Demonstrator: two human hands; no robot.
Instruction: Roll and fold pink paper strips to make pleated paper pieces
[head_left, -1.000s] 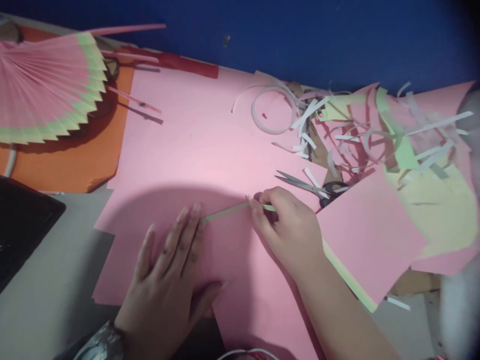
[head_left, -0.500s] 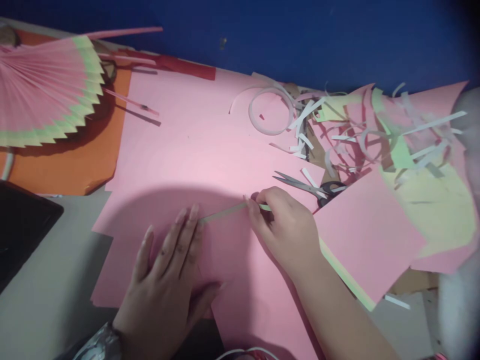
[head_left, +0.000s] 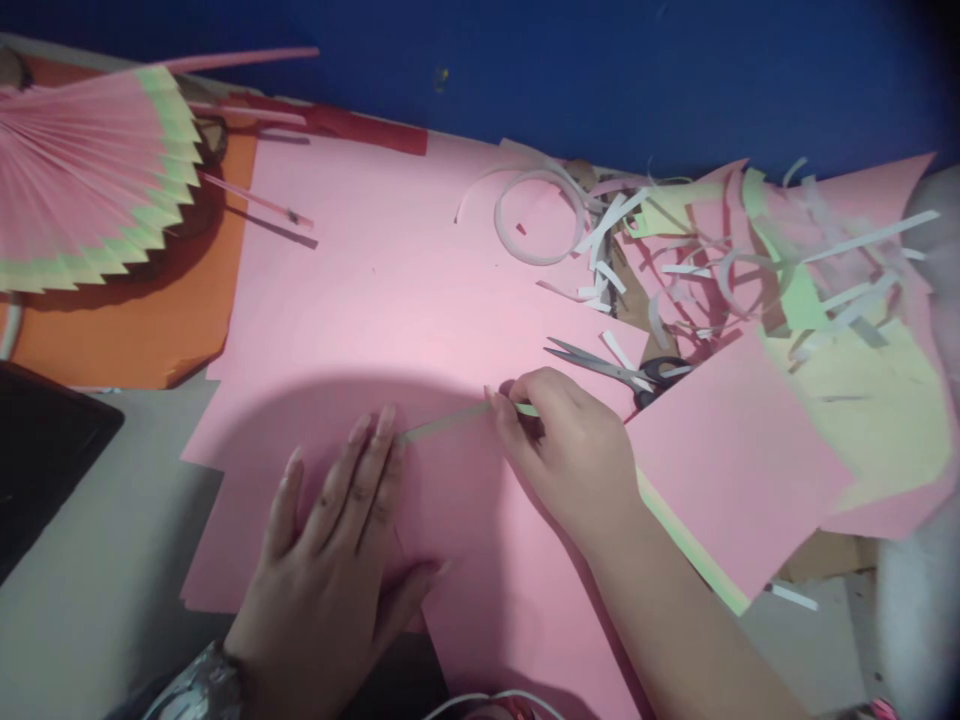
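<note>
My left hand (head_left: pixel 330 560) lies flat with its fingers spread on pink paper (head_left: pixel 360 260). A narrow pale green paper strip (head_left: pixel 446 420) runs from beside its fingertips to my right hand (head_left: pixel 574 465). There my right thumb and fingers are closed in a pinch on the strip, and a short bit of green shows inside the curl of the fingers. Scissors (head_left: pixel 600 368) with dark handles rest just beyond my right hand, their blades pointing left. A squarish pink sheet (head_left: pixel 739 470) with pale green and yellow along its lower edge lies beside my right wrist.
A pleated pink paper fan (head_left: pixel 82 180) with a green and yellow rim stands over an orange sheet (head_left: pixel 150 345) at the left. Curled paper strips and scraps (head_left: pixel 720 250) heap at the upper right. A black object (head_left: pixel 45 450) sits at the left edge.
Both hands keep nearly the same place and pose, with the strip still between them. The whole view has shifted only slightly.
</note>
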